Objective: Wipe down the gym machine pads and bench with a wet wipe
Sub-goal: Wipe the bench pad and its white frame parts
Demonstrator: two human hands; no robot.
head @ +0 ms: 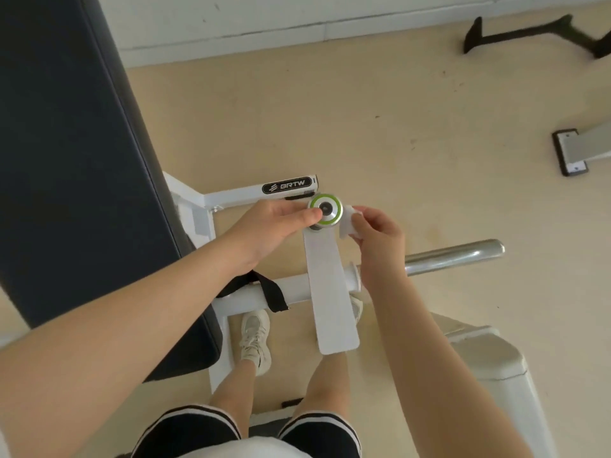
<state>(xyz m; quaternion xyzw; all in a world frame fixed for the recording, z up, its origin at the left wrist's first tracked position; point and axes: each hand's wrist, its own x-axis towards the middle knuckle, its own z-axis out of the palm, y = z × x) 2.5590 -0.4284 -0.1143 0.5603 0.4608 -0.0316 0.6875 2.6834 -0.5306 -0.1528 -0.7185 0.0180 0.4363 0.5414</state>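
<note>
Here, near the middle of the frame, the left hand (277, 223) is steadying a round silver knob with a green ring (325, 209), its fingertips curling against the knob's left edge. The right hand (375, 234) is pinching a crumpled white wet wipe (347, 223) between thumb and fingers, holding it against the knob's right side, above the white lever plate (332, 292) that is running down toward the lower middle. The dark padded bench (72, 160) is filling the left of the frame, apart from both hands and not being touched by the wipe. Judging by this, the person is cleaning a fitting on the machine frame, not the padding. The next move is likely calling for carrying the wipe leftward onto the bench surface and spreading it flat for broad strokes; whether the wipe is wet enough cannot be told.
</note>
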